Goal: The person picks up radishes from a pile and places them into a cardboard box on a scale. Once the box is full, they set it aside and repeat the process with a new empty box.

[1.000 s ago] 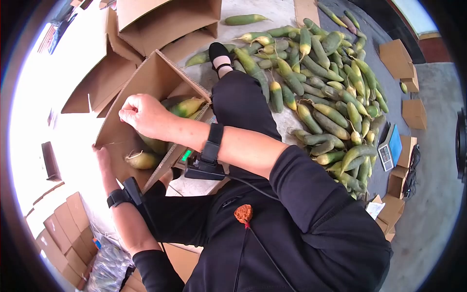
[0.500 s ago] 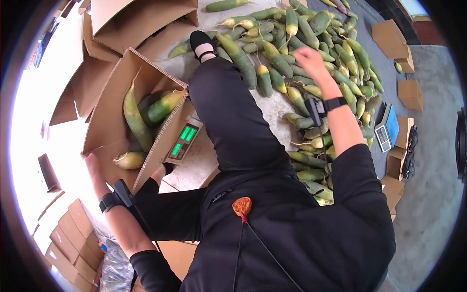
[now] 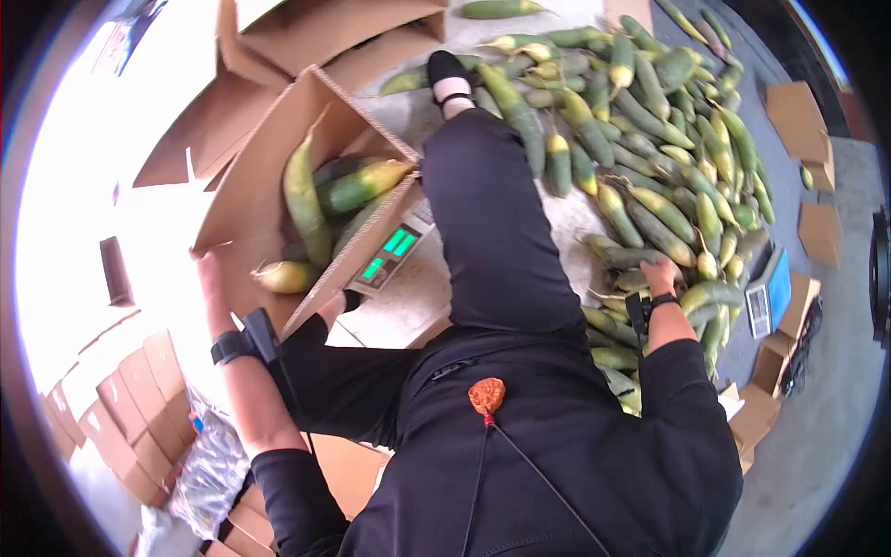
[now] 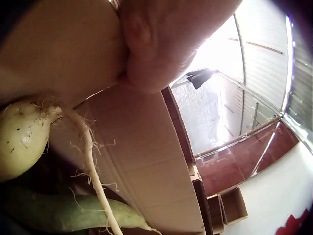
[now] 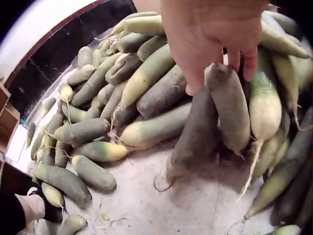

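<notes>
My left hand (image 3: 208, 274) grips the near-left edge of an upright cardboard box (image 3: 246, 204); in the left wrist view the hand (image 4: 161, 44) lies over the box wall. Inside the box are several green radishes, among them a long one (image 3: 304, 190) leaning on the wall and a pale-ended one (image 3: 286, 276). Out on the right, my right hand (image 3: 660, 275) reaches down into a big pile of green radishes (image 3: 668, 148). The right wrist view shows its thumb and fingers around the upper end of a dull green radish (image 5: 229, 115).
The box stands on a scale with a lit green display (image 3: 388, 255). A blue-topped scale (image 3: 768, 292) and small cartons (image 3: 819, 232) sit beyond the pile. Open boxes (image 3: 343, 32) lie at the back, stacked cartons (image 3: 130, 408) at lower left. My bent leg (image 3: 487, 223) is between box and pile.
My right hand has swung from above the box rightward across to the pile, come down and taken hold of a radish. The left hand keeps to the box edge. The head view has shifted.
</notes>
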A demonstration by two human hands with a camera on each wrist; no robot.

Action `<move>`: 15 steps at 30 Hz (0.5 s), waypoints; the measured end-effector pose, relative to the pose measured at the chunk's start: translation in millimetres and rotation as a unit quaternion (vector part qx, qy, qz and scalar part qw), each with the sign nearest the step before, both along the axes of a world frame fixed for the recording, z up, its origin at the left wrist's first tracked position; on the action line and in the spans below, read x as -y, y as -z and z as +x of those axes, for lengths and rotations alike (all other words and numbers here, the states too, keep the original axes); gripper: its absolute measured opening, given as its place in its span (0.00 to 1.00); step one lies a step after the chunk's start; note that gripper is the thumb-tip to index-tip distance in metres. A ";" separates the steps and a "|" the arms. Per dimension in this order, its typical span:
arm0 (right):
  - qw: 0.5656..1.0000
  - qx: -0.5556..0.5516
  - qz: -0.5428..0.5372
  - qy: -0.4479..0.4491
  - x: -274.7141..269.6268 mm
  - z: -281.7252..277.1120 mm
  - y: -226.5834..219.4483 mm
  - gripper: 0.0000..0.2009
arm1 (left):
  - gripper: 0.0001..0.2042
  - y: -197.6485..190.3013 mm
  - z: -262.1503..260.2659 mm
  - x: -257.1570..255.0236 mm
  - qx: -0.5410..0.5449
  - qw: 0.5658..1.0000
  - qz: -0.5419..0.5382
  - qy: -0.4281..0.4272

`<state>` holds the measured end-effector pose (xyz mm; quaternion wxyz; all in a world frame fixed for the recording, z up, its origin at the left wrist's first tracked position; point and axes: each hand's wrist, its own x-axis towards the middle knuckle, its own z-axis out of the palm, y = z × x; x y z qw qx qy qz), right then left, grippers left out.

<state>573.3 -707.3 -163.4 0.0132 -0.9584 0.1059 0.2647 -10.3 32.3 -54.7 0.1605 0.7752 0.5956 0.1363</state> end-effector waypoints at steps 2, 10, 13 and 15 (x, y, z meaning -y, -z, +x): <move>0.999 0.026 -0.022 -0.034 -8.0 -9.7 -4.9 0.27 | 0.20 0.6 -0.2 -2.4 0.103 0.988 -0.055 -0.101; 0.991 0.063 0.009 -0.117 -57.6 -27.9 -35.8 0.22 | 0.34 23.3 -7.2 -8.9 0.027 0.997 -0.054 -0.057; 0.982 0.088 0.075 -0.150 -61.4 -16.7 -38.4 0.22 | 0.34 -24.9 42.0 55.2 0.038 0.992 -0.088 -0.087; 0.976 0.097 0.107 -0.160 -63.4 1.1 -36.5 0.22 | 0.34 -48.1 57.0 46.5 0.070 0.978 -0.131 -0.147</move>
